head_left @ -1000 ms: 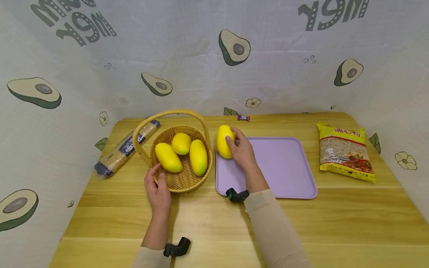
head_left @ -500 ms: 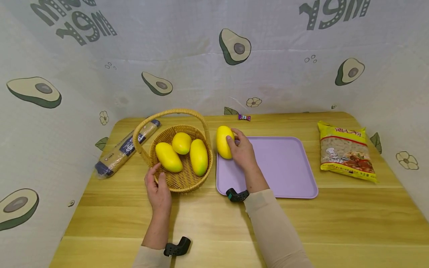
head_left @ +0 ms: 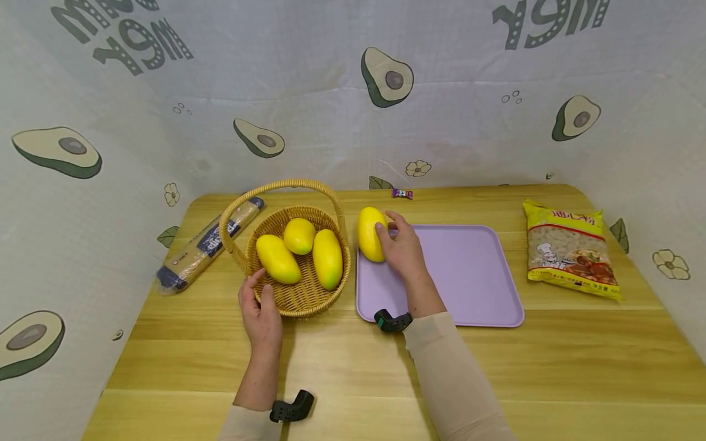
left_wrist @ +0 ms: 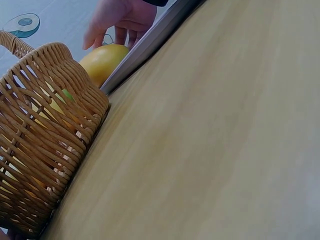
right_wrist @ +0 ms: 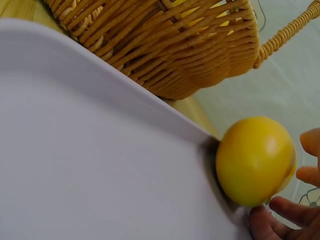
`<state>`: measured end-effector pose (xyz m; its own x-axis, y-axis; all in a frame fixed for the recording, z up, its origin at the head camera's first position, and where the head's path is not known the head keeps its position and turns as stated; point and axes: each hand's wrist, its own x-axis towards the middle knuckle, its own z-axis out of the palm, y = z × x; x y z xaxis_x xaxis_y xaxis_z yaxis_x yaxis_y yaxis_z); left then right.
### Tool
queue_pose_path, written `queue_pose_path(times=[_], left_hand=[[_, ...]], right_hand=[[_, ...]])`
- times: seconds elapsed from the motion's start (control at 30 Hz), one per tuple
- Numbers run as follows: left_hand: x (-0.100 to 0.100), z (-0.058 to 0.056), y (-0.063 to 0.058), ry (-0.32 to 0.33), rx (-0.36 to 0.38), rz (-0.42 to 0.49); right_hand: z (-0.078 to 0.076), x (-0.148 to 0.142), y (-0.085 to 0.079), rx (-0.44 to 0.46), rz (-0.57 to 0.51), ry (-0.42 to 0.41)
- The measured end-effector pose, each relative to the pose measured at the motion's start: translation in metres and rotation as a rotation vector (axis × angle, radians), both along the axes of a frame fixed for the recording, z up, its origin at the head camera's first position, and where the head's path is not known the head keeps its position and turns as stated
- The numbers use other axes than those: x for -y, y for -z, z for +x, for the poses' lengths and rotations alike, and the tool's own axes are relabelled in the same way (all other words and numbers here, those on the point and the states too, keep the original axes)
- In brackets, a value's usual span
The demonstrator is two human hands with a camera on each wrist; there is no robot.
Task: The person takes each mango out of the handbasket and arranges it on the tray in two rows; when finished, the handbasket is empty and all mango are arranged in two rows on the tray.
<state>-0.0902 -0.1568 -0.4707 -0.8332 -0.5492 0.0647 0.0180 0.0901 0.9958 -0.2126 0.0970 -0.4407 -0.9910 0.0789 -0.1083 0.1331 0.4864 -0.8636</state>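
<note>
A yellow mango (head_left: 371, 237) is lying at the far left corner of the tray (head_left: 469, 282); the right hand (head_left: 404, 250) is resting alongside it, fingers spread. Left of the tray, a basket (head_left: 300, 301) is holding three more mangoes (head_left: 328, 260), and the left hand (head_left: 263, 320) is touching its rim, thumb and forefinger parted. A bag (head_left: 570, 251) is lying right of the tray.

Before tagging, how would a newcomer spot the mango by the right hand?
On the wooden table, a lilac tray lies right of the wicker basket. At the tray's far left corner, beside the right hand, is the yellow mango, the only one outside the basket.
</note>
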Motion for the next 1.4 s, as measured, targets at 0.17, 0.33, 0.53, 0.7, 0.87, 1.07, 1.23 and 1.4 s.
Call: queue_pose_path(times=[0.17,0.33,0.53,0.7,0.87,1.07,1.23,1.4], left_hand=[[0.001,0.001,0.001,-0.009,-0.016,-0.008],[0.003,0.003,0.000,-0.013,-0.018,-0.012],[0.006,0.005,0.001,-0.007,-0.012,-0.015],[0.008,0.005,0.002,-0.004,0.008,-0.015],[0.007,0.005,0.000,-0.004,0.012,-0.007],[0.005,0.003,-0.001,-0.011,-0.009,-0.016],[0.002,0.002,0.000,-0.010,-0.028,-0.023],[0.001,0.002,-0.002,-0.002,-0.029,-0.023]], right_hand=[[0.004,-0.005,-0.008,-0.010,0.006,0.009],[0.012,-0.010,-0.025,-0.056,0.019,0.020],[0.030,-0.007,-0.045,-0.128,0.022,-0.038],[0.051,-0.002,-0.059,-0.171,0.060,-0.195],[0.071,0.004,-0.069,-0.133,0.127,-0.405],[0.092,0.018,-0.077,-0.084,0.174,-0.629],[0.098,0.039,-0.072,-0.173,0.179,-0.689],[0.091,0.065,-0.062,-0.258,0.135,-0.642]])
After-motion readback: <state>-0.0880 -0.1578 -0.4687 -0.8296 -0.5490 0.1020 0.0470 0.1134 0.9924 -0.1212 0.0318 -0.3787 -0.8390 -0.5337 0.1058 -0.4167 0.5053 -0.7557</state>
